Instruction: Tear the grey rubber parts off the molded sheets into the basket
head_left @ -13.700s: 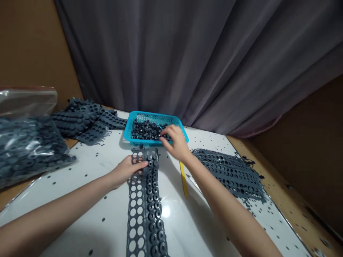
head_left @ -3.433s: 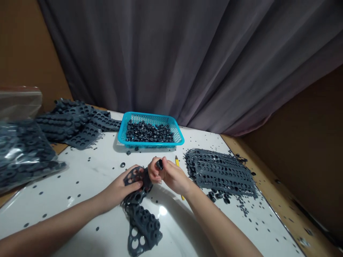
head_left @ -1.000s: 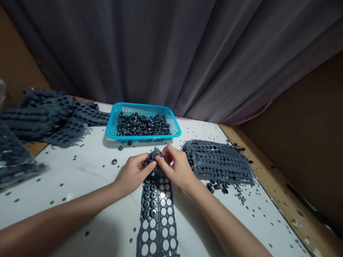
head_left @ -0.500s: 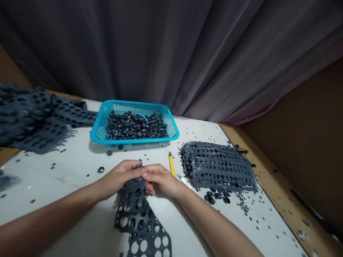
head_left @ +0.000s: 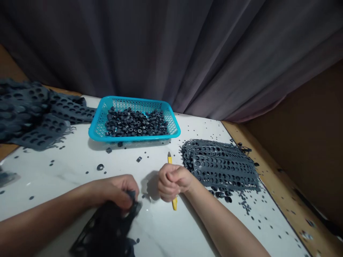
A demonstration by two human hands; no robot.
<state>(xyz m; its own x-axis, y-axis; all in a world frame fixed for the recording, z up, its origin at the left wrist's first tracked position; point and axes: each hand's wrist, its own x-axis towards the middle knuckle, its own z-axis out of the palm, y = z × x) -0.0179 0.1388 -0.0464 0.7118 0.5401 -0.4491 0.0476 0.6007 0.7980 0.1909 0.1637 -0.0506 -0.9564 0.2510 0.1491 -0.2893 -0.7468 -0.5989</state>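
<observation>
My left hand [head_left: 122,192] is closed on a dark rubber sheet [head_left: 104,228] with rows of round holes, pinching its upper edge between thumb and fingers. The sheet hangs toward the near edge and is smeared by motion. My right hand [head_left: 171,182] is a closed fist above the white table; whatever it may hold is hidden. Beneath it lies a yellow tool [head_left: 174,204] with a dark pointed tip, partly covered by the fist. A small black rubber piece [head_left: 139,159] lies on the table beyond my hands, and a round rubber ring [head_left: 100,167] to the left.
A blue plastic basket [head_left: 134,138] full of small black rubber pieces stands at the back. Stacked perforated sheets [head_left: 225,166] lie at right, with loose pieces [head_left: 221,195] before them. More rubber sheets [head_left: 34,114] are heaped at left. Small dark discs dot the white table [head_left: 64,164].
My hands have come apart. The left has drawn the rubber sheet down and left; the right has moved right and closed into a fist. A small black piece now lies in front of the basket.
</observation>
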